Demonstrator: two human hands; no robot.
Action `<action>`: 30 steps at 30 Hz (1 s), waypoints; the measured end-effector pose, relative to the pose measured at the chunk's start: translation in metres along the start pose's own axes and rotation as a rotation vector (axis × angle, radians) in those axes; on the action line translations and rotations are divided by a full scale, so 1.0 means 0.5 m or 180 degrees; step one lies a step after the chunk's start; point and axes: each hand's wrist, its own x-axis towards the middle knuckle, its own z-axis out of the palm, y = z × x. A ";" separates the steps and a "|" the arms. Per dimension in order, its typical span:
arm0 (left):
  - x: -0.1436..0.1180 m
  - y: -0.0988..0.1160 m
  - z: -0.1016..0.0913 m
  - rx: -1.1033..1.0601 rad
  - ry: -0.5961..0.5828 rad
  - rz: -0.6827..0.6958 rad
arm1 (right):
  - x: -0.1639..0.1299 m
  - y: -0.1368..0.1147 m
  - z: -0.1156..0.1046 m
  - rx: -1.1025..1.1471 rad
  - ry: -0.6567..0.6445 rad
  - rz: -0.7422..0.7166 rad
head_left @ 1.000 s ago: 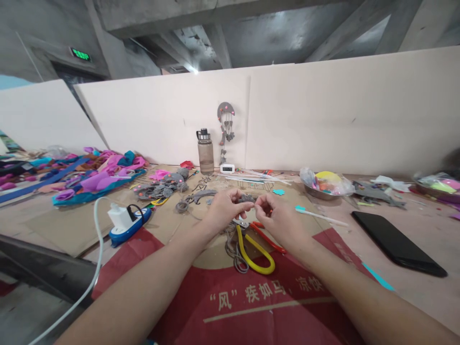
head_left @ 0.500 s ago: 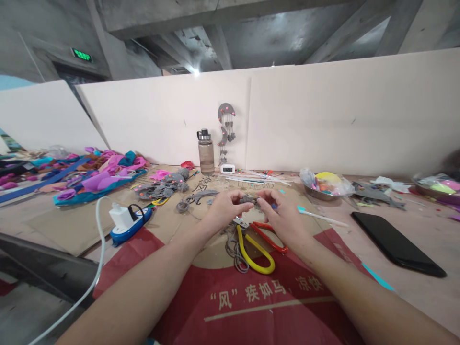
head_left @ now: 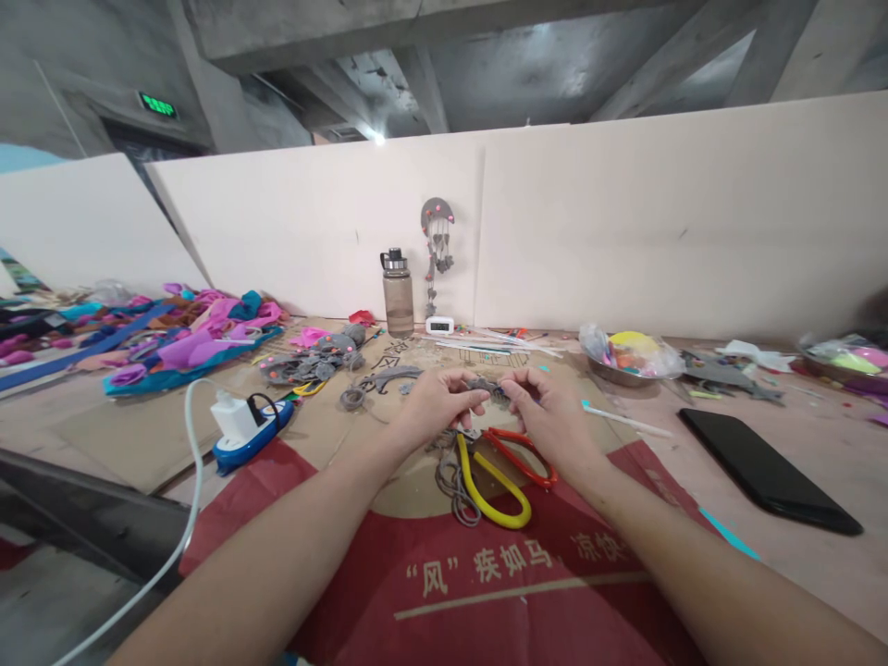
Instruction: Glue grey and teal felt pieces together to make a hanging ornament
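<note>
My left hand [head_left: 444, 402] pinches a small grey felt piece [head_left: 484, 384] between thumb and fingertips. My right hand [head_left: 541, 407] is closed at the piece's right end, its thumb and forefinger pinched together; the fine detail between them is too small to make out. Just below the hands lie scissors [head_left: 496, 490] with one yellow and one red handle, their blades partly hidden. Loops of grey cord [head_left: 458, 490] rest beside the yellow handle. Farther left are a coil of grey cord [head_left: 352, 398] and a curved grey felt piece [head_left: 395, 376].
A grey hanging ornament [head_left: 438, 231] is on the white board behind a clock [head_left: 439, 326] and a bottle [head_left: 398, 296]. Left lie felt scraps [head_left: 201, 342] and a blue power strip [head_left: 253, 439]. Right are a metal bowl [head_left: 624, 373], a white stick [head_left: 628, 419] and a black phone [head_left: 767, 470].
My right hand has shifted slightly right, and more of the grey piece shows between the hands. My left hand has barely moved.
</note>
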 end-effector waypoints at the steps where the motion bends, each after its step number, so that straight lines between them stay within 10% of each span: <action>1: 0.002 -0.002 0.000 -0.0048 0.0026 0.0022 | 0.000 -0.001 0.000 0.0040 0.0001 0.0058; 21: 0.030 -0.035 -0.039 -0.1032 0.0824 -0.0080 | -0.011 -0.042 -0.009 0.1176 -0.0096 0.0618; 30: 0.034 -0.044 -0.055 -0.1517 0.0650 -0.0296 | -0.009 -0.034 0.001 0.0208 -0.0430 0.0067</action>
